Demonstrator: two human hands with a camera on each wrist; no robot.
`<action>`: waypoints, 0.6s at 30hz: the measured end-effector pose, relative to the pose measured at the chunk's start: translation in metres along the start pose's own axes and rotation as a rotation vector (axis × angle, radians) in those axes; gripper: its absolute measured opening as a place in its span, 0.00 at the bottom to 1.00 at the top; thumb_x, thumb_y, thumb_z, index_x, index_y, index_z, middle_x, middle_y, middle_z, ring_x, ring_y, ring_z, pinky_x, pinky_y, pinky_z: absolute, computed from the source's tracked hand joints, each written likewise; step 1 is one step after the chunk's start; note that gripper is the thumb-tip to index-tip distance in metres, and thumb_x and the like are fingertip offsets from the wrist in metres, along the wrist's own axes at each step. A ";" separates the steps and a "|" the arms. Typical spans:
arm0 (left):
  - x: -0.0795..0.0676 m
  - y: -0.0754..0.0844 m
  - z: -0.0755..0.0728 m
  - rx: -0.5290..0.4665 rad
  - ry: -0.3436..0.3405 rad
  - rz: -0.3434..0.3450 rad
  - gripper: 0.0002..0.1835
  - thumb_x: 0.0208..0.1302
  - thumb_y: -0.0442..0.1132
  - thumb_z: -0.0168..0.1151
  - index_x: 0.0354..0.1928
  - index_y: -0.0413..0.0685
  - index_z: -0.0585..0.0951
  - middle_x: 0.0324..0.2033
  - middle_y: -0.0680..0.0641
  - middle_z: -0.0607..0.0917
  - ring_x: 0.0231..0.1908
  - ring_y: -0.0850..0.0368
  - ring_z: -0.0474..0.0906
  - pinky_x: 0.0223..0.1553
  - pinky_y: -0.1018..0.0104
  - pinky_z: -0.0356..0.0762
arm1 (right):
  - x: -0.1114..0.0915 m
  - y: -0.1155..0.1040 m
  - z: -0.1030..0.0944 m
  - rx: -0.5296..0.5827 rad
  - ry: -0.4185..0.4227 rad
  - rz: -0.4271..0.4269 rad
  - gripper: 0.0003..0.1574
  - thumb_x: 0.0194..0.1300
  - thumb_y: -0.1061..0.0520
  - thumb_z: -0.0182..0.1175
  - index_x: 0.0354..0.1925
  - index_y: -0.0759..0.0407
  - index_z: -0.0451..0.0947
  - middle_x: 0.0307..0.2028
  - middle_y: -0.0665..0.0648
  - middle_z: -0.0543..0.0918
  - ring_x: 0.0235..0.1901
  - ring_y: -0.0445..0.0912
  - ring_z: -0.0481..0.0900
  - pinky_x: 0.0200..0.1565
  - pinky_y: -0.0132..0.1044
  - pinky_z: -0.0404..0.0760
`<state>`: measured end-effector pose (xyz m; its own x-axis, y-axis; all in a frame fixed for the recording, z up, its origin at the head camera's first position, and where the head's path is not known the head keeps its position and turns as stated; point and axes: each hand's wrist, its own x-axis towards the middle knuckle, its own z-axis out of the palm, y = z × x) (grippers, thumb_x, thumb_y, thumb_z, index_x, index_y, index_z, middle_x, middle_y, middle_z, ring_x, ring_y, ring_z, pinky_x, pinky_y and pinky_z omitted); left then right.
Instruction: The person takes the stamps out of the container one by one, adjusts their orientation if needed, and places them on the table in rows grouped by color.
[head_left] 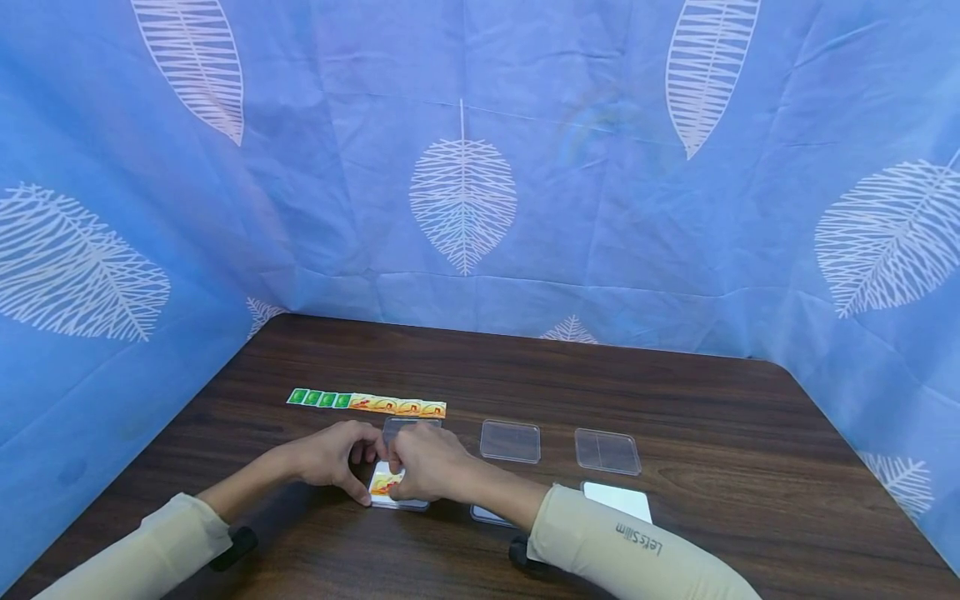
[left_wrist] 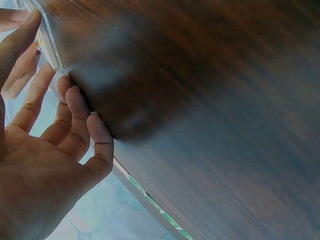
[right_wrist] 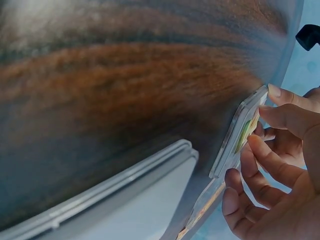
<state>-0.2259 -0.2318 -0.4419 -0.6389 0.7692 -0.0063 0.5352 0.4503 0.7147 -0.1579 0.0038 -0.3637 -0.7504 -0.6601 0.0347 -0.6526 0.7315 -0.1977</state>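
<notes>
A clear shallow case (head_left: 408, 505) with a white insert lies on the table in front of me. On it is a small orange and yellow picture sticker (head_left: 386, 483). My left hand (head_left: 330, 454) holds the case by its left side, thumb at the near corner and fingertips at the far one. From the right, my right hand (head_left: 435, 458) reaches over the case. Its thumb and index fingertips pinch at the sticker's edges, as the right wrist view shows with the sticker (right_wrist: 244, 134) between them. The right hand hides much of the case in the head view.
A row of green stickers (head_left: 321, 399) and orange stickers (head_left: 397, 406) lies behind the hands. Clear lids (head_left: 510, 442) (head_left: 607, 452) stand in line, one partly behind my right hand. Another white-filled case (head_left: 617, 498) and one under my right forearm (head_left: 489, 516) lie nearer.
</notes>
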 end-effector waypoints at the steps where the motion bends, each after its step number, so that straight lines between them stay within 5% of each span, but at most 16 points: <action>1: 0.000 -0.001 0.000 0.002 0.001 0.000 0.24 0.47 0.49 0.86 0.44 0.58 0.84 0.34 0.55 0.79 0.33 0.61 0.73 0.31 0.68 0.72 | 0.000 0.000 0.000 -0.002 0.003 0.000 0.15 0.50 0.47 0.81 0.26 0.46 0.83 0.27 0.40 0.77 0.28 0.34 0.72 0.26 0.29 0.72; 4: -0.001 0.004 -0.001 0.003 0.002 0.026 0.23 0.48 0.49 0.85 0.44 0.57 0.83 0.34 0.56 0.79 0.32 0.63 0.72 0.31 0.69 0.71 | 0.000 -0.001 0.000 -0.002 0.005 0.000 0.14 0.49 0.48 0.81 0.26 0.46 0.83 0.28 0.40 0.78 0.28 0.34 0.73 0.26 0.29 0.72; 11: -0.008 0.076 -0.009 -0.064 0.003 -0.075 0.20 0.47 0.34 0.84 0.41 0.45 0.83 0.32 0.53 0.77 0.32 0.60 0.70 0.32 0.67 0.69 | 0.000 -0.001 0.002 -0.012 0.017 -0.007 0.16 0.50 0.48 0.80 0.23 0.46 0.80 0.25 0.40 0.76 0.25 0.34 0.70 0.22 0.28 0.70; 14: -0.008 0.081 -0.010 -0.068 0.010 -0.100 0.20 0.47 0.33 0.84 0.41 0.44 0.83 0.33 0.53 0.77 0.32 0.59 0.70 0.33 0.68 0.69 | 0.000 -0.001 0.003 -0.027 0.026 -0.010 0.17 0.50 0.47 0.80 0.23 0.46 0.79 0.24 0.40 0.74 0.24 0.34 0.69 0.22 0.27 0.69; 18: -0.009 0.073 -0.010 -0.027 0.005 -0.048 0.20 0.50 0.37 0.84 0.42 0.46 0.82 0.34 0.53 0.77 0.33 0.60 0.70 0.33 0.66 0.71 | 0.000 -0.002 0.003 -0.049 0.033 -0.013 0.18 0.51 0.47 0.80 0.25 0.47 0.78 0.23 0.40 0.74 0.23 0.34 0.69 0.22 0.28 0.69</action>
<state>-0.1866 -0.2099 -0.3829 -0.6663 0.7447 -0.0376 0.4887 0.4742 0.7323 -0.1558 0.0018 -0.3664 -0.7442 -0.6643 0.0694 -0.6662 0.7308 -0.1487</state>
